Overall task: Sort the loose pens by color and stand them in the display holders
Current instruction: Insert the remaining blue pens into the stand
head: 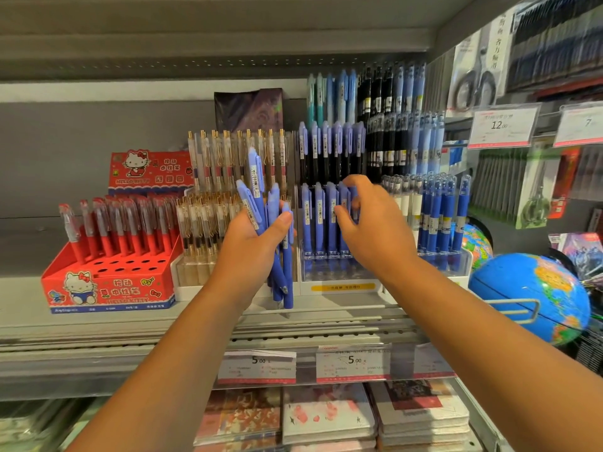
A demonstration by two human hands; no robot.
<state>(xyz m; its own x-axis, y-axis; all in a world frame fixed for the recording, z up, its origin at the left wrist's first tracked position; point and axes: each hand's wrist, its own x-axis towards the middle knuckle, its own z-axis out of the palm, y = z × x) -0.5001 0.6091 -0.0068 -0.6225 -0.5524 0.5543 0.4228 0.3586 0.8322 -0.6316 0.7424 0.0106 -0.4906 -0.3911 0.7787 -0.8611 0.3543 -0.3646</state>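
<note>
My left hand (253,244) grips a bunch of loose blue pens (282,265) in front of the shelf, their tips pointing down and their caps fanned upward. My right hand (372,220) reaches into the front row of the clear display holder (329,272), with its fingers pinched on the top of a blue pen (351,203) standing there. Several more blue pens (318,216) stand in that same row. Black-bodied pens with blue caps (329,151) fill the tier behind.
A red cartoon-cat pen box (107,285) stands at the left. Gold-clip clear pens (208,223) sit behind my left hand. Blue pens with white labels (440,216) stand at the right, beside a blue globe (528,295). Price tags (354,362) line the shelf edge.
</note>
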